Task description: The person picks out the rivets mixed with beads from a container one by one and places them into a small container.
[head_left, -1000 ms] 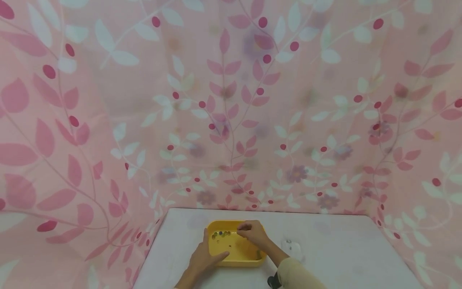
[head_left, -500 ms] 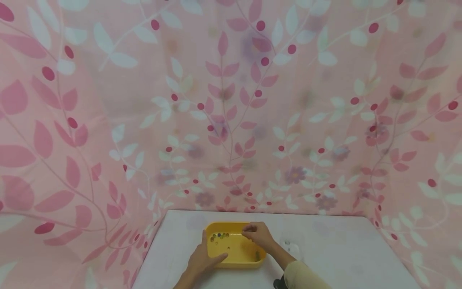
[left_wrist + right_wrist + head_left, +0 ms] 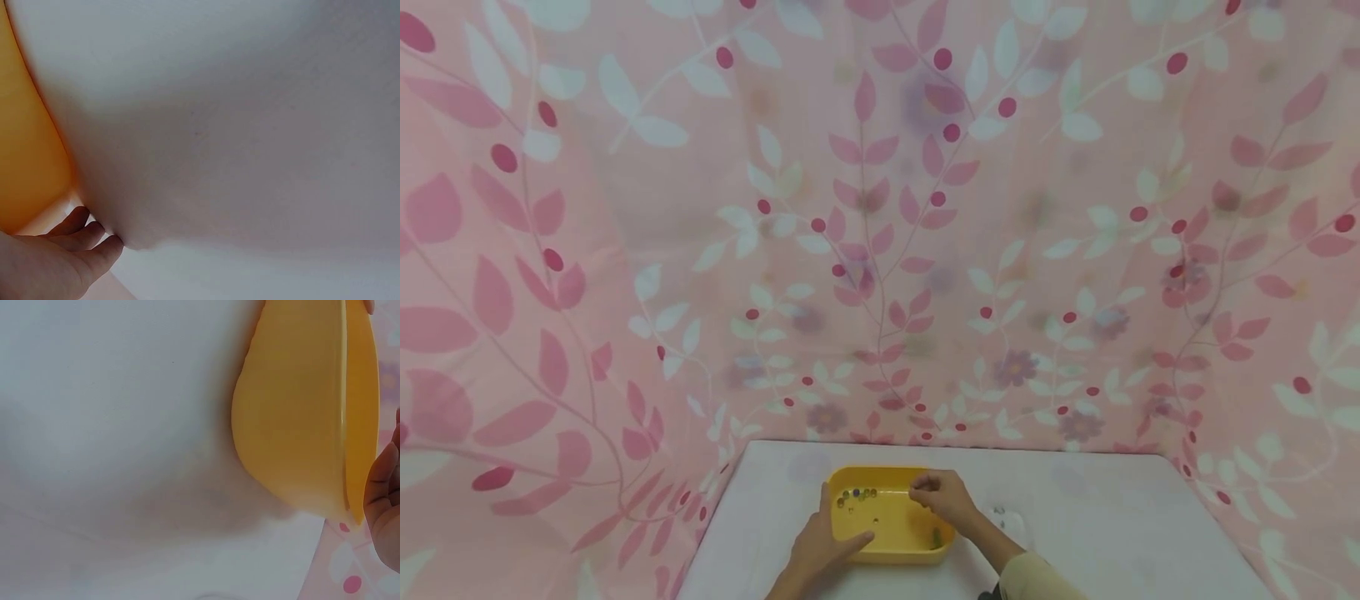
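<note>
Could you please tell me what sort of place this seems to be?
Probably an indoor tabletop booth: a pink leaf-patterned backdrop stands behind and along both sides of a white table, where a yellow tray holds small marble-like balls.

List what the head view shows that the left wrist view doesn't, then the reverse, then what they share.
Only the head view: small glassy beads inside the yellow tray, the right grip at the tray's right side, the pale sleeve, and a whitish item right of the tray.

Only the left wrist view: three fingers of the left grip lined up beside the tray's outer wall; whether they touch it is unclear.

Both: the tray, the left grip and the white table.
</note>
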`<state>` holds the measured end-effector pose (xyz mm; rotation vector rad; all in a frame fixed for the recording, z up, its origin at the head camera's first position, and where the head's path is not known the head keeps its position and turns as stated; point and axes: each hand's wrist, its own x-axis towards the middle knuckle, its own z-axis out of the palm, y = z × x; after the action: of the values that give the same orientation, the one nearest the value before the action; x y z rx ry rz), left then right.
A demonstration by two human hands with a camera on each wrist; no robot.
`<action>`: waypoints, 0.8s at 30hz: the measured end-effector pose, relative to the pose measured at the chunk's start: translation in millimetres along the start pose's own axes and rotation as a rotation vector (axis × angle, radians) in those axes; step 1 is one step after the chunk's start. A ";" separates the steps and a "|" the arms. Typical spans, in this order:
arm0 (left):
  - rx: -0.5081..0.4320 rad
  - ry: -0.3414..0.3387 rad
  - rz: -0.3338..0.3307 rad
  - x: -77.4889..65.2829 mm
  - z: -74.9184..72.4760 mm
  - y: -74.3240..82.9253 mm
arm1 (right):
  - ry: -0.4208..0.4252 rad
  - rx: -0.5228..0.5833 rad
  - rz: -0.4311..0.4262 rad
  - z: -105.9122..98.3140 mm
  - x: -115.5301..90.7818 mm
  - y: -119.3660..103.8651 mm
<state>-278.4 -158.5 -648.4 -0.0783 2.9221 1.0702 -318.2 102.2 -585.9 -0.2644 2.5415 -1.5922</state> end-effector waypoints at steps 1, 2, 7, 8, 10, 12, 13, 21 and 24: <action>-0.002 0.001 -0.001 -0.1 0.0 0.1 | 0.003 0.000 -0.002 0.3 -0.3 1.1; -0.002 0.002 -0.001 -0.1 -0.3 0.4 | 0.005 -0.003 0.000 0.4 -0.4 2.3; -0.005 0.003 0.005 -0.5 0.2 -0.4 | 0.018 0.000 0.012 0.5 -1.0 5.9; -0.004 0.000 -0.001 -1.1 0.7 -0.9 | 0.018 0.003 0.015 0.6 -1.3 6.5; -0.008 -0.012 -0.012 -2.6 1.5 -1.4 | 0.011 0.022 0.011 0.4 -2.9 7.1; -0.017 -0.022 -0.019 -3.9 2.1 -1.7 | 0.001 0.043 0.012 -0.2 -4.4 7.4; -0.018 -0.026 -0.022 -4.7 2.1 -1.4 | -0.003 0.048 0.010 -0.3 -5.4 7.6; 0.035 0.005 0.018 0.5 1.4 -2.5 | -0.003 0.020 0.002 -6.6 -4.9 8.0; 0.044 0.013 0.023 0.7 2.3 -4.0 | 0.004 0.008 -0.001 -9.7 -6.9 9.9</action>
<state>-278.8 -160.2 -652.8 -0.0507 2.9636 1.0108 -314.2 116.4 -590.5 -0.2613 2.5377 -1.6053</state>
